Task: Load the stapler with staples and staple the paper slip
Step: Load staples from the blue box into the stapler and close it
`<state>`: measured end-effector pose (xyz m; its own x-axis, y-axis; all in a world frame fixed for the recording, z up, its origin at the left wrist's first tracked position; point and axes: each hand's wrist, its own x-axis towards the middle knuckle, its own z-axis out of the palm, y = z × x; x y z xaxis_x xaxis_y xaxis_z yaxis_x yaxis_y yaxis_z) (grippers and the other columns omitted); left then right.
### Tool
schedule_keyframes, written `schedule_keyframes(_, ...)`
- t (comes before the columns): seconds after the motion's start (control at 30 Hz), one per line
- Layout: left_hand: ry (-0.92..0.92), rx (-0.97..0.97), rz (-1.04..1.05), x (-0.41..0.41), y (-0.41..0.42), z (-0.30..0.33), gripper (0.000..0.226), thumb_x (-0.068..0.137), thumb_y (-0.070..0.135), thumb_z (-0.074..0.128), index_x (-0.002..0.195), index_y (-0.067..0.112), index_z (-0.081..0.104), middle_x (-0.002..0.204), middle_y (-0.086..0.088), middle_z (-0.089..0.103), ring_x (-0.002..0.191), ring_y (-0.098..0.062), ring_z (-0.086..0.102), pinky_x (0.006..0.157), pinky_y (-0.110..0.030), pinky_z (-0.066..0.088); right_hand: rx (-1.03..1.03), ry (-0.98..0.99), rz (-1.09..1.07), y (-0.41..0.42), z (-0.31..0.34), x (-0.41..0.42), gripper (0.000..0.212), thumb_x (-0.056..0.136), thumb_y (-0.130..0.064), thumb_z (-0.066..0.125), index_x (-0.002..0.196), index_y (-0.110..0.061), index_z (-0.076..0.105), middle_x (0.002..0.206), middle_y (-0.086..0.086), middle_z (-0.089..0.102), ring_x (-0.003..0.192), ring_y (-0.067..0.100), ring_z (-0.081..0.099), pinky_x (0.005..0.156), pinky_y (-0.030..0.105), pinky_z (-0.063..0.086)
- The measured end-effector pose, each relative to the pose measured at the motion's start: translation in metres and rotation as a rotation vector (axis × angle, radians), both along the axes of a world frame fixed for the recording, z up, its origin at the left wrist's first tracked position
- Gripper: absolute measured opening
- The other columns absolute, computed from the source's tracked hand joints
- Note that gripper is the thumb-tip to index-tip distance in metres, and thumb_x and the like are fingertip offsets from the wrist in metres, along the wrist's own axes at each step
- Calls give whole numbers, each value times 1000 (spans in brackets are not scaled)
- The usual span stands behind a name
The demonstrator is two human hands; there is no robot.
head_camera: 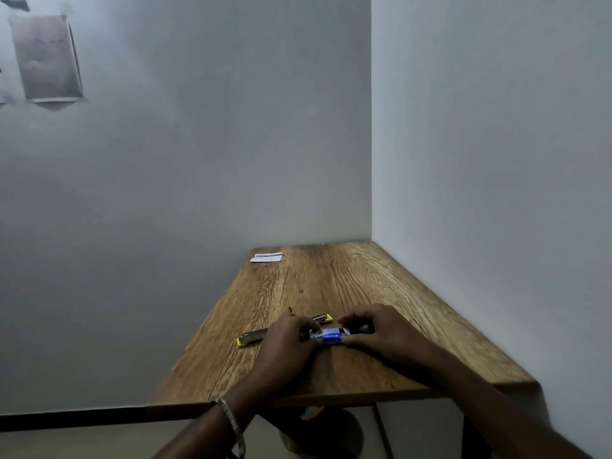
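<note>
**Both hands on staple box at near edge of table; stapler and paper slip lying untouched**

The wooden table (331, 286) sits in a corner, its far and right edges against grey walls. A sheet of paper (46, 58) is stuck high on the left wall.

The left hand (286, 346) and right hand (381, 336) meet over the near half of the table, forearms crossing the front edge. A metal bangle (231, 422) circles the left wrist.

The fingers of both hands are curled in narrowly, pinching the opposite ends of a small blue and white staple box (329, 335), which is held low over the table top; whether it touches the wood cannot be told.

The stapler (255, 337), yellow-tipped and opened out flat, lies on the table just behind the left hand. One end shows to the left of that hand, the other (323, 318) beyond the knuckles; the middle is hidden.

The paper slip (266, 257), white, lies flat at the far left corner of the table, well apart from the hands.
</note>
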<state>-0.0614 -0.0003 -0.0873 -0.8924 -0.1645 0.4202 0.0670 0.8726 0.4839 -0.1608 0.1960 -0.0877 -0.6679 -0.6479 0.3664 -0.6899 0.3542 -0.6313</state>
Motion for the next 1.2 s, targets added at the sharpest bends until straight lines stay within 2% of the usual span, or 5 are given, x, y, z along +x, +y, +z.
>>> schedule_keyframes(0.23, 31, 36, -25, 2, 1, -1, 27, 85, 29, 71, 112, 25, 70, 112, 10, 67, 90, 4, 54, 80, -14, 45, 61, 10, -5, 15, 6, -4, 35, 86, -26, 77, 119, -34, 69, 107, -16, 69, 100, -7, 62, 79, 8, 50)
schedule_keyframes(0.5, 36, 45, -32, -1, -1, -4, 27, 86, 29, 70, 113, 27, 68, 113, 11, 66, 93, 2, 57, 81, -15, 48, 63, 31, -36, 16, 13, -6, 14, 86, -33, 73, 99, -36, 75, 99, -19, 71, 94, -7, 65, 74, 13, 52)
schedule_keyframes(0.67, 45, 45, -20, -3, -2, -9, 27, 85, 30, 71, 112, 29, 69, 112, 12, 66, 95, 1, 59, 89, -23, 52, 198, 123, 9, 2, 24, -13, 11, 88, -27, 72, 97, -30, 78, 90, -18, 72, 88, -5, 65, 74, 12, 52)
schedule_keyframes(0.8, 65, 59, -25, -2, -1, -8, 27, 85, 30, 71, 112, 30, 68, 113, 13, 66, 94, 3, 58, 87, -19, 51, 263, 121, 32, 1, 30, -16, 13, 88, -25, 74, 100, -27, 78, 90, -18, 71, 88, -7, 65, 73, 12, 53)
schedule_keyframes(1.2, 40, 48, -37, -3, -1, -8, 28, 87, 29, 70, 114, 29, 66, 115, 12, 65, 96, 1, 58, 90, -25, 53, 325, 109, 68, 7, 40, -12, 24, 90, -2, 67, 108, -14, 77, 109, -2, 74, 95, 3, 70, 87, 24, 58)
